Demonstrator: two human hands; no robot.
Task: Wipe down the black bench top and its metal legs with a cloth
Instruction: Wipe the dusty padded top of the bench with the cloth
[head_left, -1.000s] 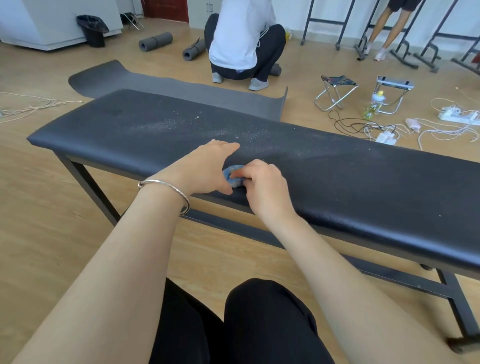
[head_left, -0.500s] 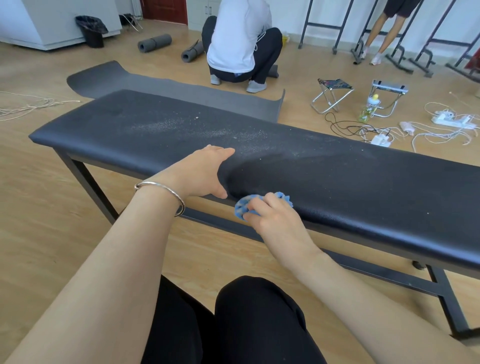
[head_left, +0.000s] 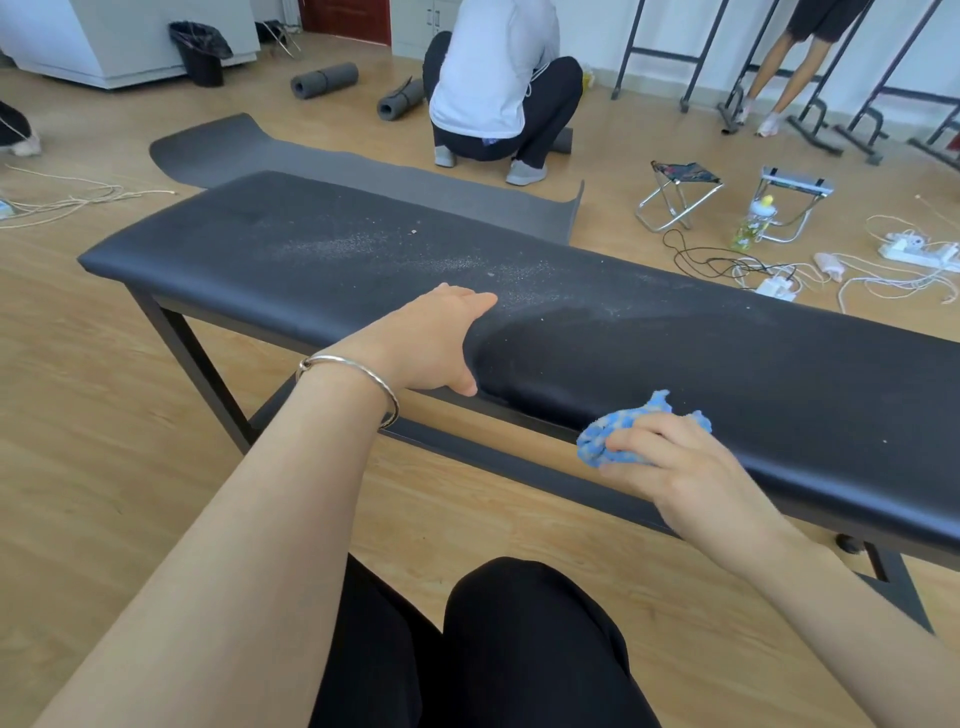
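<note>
A long black padded bench top (head_left: 675, 358) on dark metal legs (head_left: 192, 358) runs across the view, with pale dust speckled over its left and middle part. My left hand (head_left: 431, 343) rests flat on the near edge, fingers straight, thumb hooked under the rim. My right hand (head_left: 675, 467) grips a bunched blue cloth (head_left: 618, 436) and holds it against the bench's near edge, right of my left hand. A dark, cleaner patch lies between the two hands.
A grey mat (head_left: 332, 171) lies on the wooden floor behind the bench. A person (head_left: 498, 83) crouches beyond it. Two folding stools (head_left: 680, 192), a bottle (head_left: 753, 223), cables and power strips (head_left: 919, 249) lie at the right. My knees (head_left: 519, 639) are below.
My right hand has slid the blue cloth rightward along the bench's near edge, away from my left hand. My left hand has stayed resting on the bench.
</note>
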